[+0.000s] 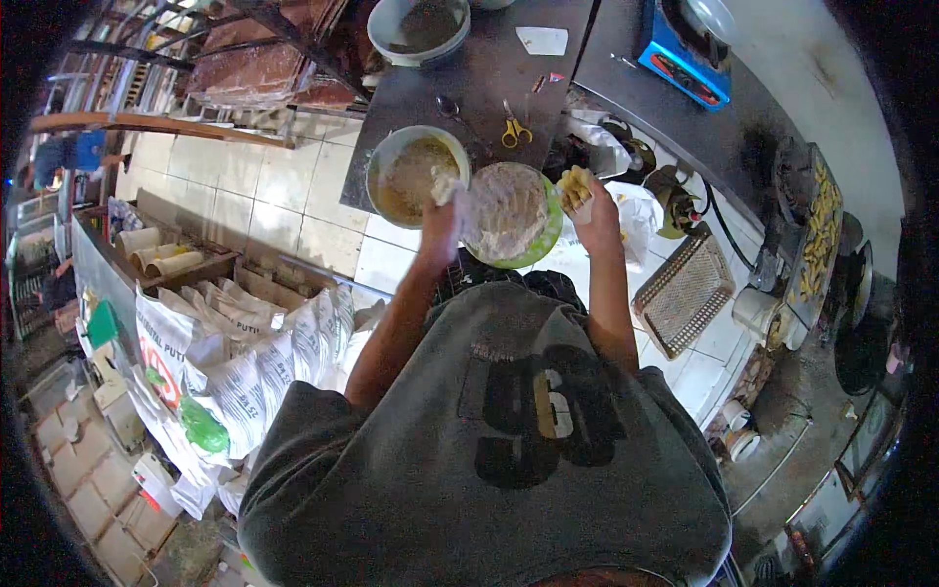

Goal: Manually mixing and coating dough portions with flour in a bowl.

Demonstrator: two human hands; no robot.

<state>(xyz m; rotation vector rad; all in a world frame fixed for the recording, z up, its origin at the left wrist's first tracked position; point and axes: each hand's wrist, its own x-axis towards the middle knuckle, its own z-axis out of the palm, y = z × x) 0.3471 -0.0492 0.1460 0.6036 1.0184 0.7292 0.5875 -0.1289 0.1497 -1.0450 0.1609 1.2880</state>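
Note:
In my right hand (597,213) is a bunch of pale yellow pieces (575,181), perhaps fruit or dough; their exact kind is unclear. That hand is closed on them at the right rim of a green bowl (541,250), which contains white flour (504,210). My left hand (440,217) hovers between this bowl and a pale pot (375,176) of beige, liquid-looking batter (419,166). Whitish coating and motion blur smear its fingers, so whether they hold anything cannot be made out. Beyond the bowl lie yellow-handled scissors (514,129) on the dark table (479,73).
Another large bowl (419,59) stands at the table's far end. A blue stove (685,59) is at the far right. Right of me are a plastic basket (685,292) and a long tray of yellow pieces (820,235). White sacks (284,342) fill the left side.

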